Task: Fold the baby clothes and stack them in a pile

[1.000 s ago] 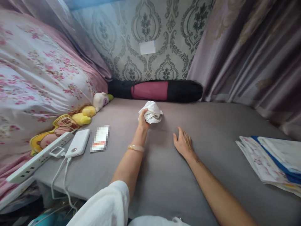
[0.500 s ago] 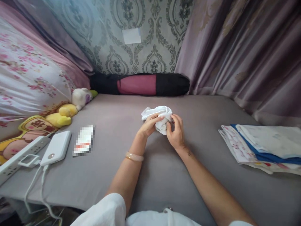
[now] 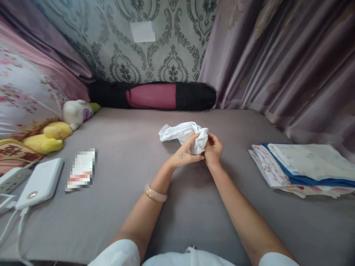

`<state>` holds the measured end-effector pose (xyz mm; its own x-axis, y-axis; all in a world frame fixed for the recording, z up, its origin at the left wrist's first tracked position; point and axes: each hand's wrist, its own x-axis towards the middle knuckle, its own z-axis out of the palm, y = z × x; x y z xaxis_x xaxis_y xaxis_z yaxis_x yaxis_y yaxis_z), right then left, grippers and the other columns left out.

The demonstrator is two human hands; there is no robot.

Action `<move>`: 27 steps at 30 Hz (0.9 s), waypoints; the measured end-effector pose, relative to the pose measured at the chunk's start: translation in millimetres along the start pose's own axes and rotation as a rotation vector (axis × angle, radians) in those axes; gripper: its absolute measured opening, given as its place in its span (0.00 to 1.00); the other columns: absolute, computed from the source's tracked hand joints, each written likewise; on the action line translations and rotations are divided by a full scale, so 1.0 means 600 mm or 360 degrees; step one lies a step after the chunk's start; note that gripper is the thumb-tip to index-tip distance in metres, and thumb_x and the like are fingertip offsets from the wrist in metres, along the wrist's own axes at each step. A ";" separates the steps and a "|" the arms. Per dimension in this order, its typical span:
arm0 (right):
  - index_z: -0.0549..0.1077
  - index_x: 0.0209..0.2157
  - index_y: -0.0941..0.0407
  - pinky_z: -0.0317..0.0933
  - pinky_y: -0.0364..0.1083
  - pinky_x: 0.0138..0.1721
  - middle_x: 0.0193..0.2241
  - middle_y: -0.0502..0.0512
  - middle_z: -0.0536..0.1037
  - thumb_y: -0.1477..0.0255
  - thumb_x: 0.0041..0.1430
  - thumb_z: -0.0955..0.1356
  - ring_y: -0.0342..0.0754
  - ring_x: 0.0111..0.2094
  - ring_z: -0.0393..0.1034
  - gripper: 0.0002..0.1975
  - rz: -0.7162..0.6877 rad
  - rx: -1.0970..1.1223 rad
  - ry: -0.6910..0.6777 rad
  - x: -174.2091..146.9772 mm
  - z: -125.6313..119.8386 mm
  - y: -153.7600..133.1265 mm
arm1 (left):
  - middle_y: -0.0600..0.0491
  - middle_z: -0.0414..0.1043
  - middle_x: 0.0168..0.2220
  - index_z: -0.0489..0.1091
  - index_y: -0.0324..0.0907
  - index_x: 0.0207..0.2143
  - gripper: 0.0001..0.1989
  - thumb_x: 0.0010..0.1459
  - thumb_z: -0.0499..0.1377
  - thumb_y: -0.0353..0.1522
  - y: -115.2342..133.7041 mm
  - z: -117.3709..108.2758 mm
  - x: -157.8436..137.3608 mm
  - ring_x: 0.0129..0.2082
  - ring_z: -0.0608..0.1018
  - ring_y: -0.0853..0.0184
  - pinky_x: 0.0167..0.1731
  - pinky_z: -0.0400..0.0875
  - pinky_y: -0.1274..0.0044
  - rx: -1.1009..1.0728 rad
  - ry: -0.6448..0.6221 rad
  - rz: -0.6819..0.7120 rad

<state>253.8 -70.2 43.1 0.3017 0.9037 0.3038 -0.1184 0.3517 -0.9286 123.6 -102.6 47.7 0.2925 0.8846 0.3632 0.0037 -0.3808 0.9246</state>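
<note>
A soft white cloth is bunched into a wad at its right end, while a loose, partly sheer end trails to the left; its exact kind is unclear. My left hand wraps the near side of the wad, thumb low and fingers behind it. On the right side, my right hand grips the same wad, with some fingertips hidden behind the fabric. Both hands are just above the grey sheet, around the middle of the view.
Folded patterned fabrics are stacked at right. On the left are a blurred-out flat object, a white power bank with cables, a power strip and plush toys. A black and maroon long bag lies against the wall.
My hands have turned the white cloth and gathered its right end into a tighter wad. Its loose end now stretches further left. The camera view has shifted slightly right.
</note>
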 end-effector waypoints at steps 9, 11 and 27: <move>0.73 0.30 0.58 0.63 0.42 0.30 0.25 0.47 0.74 0.63 0.42 0.73 0.42 0.26 0.67 0.15 0.0205 0.0191 0.0252 0.016 0.005 -0.047 | 0.46 0.61 0.54 0.68 0.48 0.54 0.29 0.48 0.60 0.25 -0.002 0.041 0.005 0.56 0.64 0.54 0.58 0.57 0.63 0.0444 0.0627 0.0179; 0.72 0.30 0.58 0.62 0.42 0.29 0.23 0.46 0.73 0.65 0.43 0.72 0.41 0.25 0.66 0.13 0.0139 0.0151 0.0309 0.029 -0.004 -0.063 | 0.49 0.68 0.45 0.71 0.47 0.47 0.20 0.50 0.60 0.27 0.008 0.026 0.008 0.49 0.70 0.58 0.52 0.63 0.67 0.0165 0.0801 0.0118; 0.72 0.28 0.54 0.60 0.42 0.24 0.21 0.44 0.71 0.60 0.46 0.73 0.42 0.23 0.66 0.14 -0.0036 -0.0072 0.0185 0.071 -0.095 -0.205 | 0.59 0.69 0.21 0.67 0.41 0.26 0.19 0.43 0.71 0.43 0.129 -0.064 -0.002 0.17 0.67 0.77 0.17 0.59 0.83 -0.0611 0.0666 -0.0329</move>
<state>335.3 -88.7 158.2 0.4117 0.8604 0.3005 -0.0680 0.3578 -0.9313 86.7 -122.9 123.3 -0.0790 0.9904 0.1137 -0.3482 -0.1343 0.9278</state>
